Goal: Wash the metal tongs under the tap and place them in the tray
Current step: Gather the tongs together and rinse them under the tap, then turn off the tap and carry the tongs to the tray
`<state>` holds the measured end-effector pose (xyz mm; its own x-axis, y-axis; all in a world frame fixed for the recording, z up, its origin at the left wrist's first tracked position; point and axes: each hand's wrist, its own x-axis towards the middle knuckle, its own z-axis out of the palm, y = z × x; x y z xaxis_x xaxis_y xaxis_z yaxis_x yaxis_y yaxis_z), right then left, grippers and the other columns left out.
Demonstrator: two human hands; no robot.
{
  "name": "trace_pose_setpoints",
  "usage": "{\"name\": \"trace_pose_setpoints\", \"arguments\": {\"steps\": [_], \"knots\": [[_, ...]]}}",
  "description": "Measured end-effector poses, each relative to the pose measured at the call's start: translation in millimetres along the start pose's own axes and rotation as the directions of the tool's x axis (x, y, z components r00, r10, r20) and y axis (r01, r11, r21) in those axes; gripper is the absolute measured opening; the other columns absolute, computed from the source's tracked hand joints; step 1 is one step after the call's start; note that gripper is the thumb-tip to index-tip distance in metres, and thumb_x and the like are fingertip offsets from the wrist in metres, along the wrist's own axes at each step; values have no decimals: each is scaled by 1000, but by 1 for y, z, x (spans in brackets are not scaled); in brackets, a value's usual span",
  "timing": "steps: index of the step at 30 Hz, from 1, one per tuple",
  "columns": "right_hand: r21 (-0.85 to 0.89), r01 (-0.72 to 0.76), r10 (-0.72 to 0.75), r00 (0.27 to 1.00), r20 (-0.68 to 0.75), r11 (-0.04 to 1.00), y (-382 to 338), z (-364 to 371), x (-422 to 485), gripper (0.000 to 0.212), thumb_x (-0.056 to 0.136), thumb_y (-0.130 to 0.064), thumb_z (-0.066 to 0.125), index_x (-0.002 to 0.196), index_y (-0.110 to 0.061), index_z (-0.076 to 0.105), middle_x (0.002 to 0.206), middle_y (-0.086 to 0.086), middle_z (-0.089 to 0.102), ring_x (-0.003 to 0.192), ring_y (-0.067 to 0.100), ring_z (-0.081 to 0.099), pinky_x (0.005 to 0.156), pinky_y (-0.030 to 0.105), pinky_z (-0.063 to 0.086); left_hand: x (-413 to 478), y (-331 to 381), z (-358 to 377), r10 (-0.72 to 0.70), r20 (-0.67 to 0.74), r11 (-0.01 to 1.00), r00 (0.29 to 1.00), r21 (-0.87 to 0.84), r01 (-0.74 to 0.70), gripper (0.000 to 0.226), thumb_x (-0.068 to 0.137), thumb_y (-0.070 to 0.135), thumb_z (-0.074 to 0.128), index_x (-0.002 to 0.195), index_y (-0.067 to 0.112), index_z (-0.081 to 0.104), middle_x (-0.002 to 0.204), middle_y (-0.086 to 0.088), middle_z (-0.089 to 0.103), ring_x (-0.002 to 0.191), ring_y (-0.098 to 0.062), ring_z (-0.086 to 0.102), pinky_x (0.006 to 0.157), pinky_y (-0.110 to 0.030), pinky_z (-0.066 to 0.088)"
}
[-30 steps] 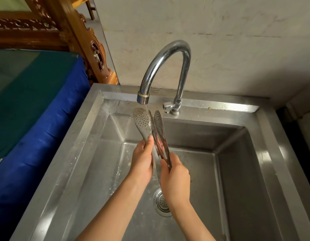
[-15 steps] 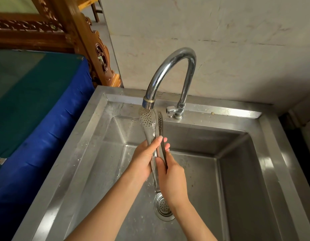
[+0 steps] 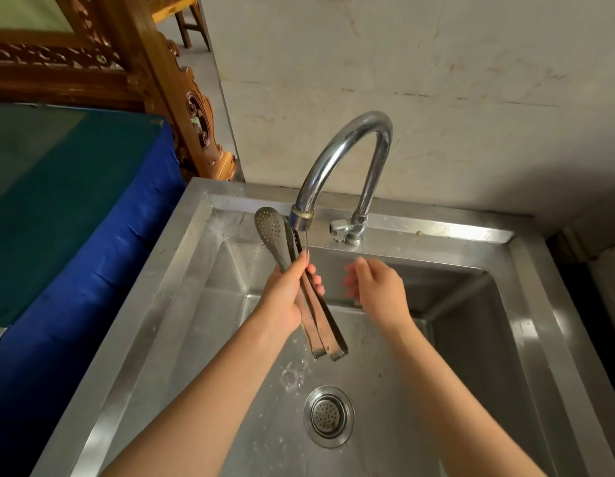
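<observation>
Metal tongs [image 3: 301, 287]: gripped mid-length by left hand [image 3: 285, 297], perforated ends up beside tap [image 3: 347, 160] spout, hinged end down over sink [image 3: 505, 339]. Right hand [image 3: 376, 287]: loosely curled, empty, apart from tongs, blurred. Drain strainer [image 3: 328, 415]: below tongs. Blue cover [image 3: 75, 235]: left of sink.

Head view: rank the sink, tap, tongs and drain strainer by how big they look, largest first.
1. Sink, by far the largest.
2. Tap and tongs: similar in apparent length, and the tongs are nearer the camera, so I won't rank them.
3. Drain strainer, smallest.
</observation>
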<state>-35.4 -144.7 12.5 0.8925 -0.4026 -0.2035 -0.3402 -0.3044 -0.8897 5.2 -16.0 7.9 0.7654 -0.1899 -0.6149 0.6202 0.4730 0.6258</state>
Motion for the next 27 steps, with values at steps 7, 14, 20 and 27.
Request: {"name": "trace_pose_setpoints", "arguments": {"steps": [7,14,20,27], "knots": [[-9,-217,217,972,92,976,-32,21,51,39,98,-33,31,97,-3,57,78,10,65,54,16,53,59,33,47,0,6,16,25,10,997,1000,71,-26,26,85,24,65,68,16,47,39,8,43,30,-5,35,31,-16,31],[203,-369,337,925,173,907,-35,30,65,33,95,-26,42,67,-12,51,59,2,49,45,13,38,35,21,28,2,9,12,11,28,988,1000,154,-15,36,87,35,59,63,18,39,42,9,35,30,-4,30,30,-16,27],[227,-343,312,936,164,911,-29,30,65,31,95,-25,44,69,-12,54,56,1,44,46,12,34,41,23,26,5,2,2,-17,38,979,999,205,9,34,88,34,58,66,17,38,42,9,37,30,-4,30,31,-16,26],[133,-209,195,974,114,969,-13,33,67,34,95,-23,44,64,-14,55,55,1,43,48,14,36,48,26,29,8,-5,-1,-9,27,967,1000,257,2,31,88,34,58,69,17,40,43,9,38,31,-4,32,33,-17,29]]}}
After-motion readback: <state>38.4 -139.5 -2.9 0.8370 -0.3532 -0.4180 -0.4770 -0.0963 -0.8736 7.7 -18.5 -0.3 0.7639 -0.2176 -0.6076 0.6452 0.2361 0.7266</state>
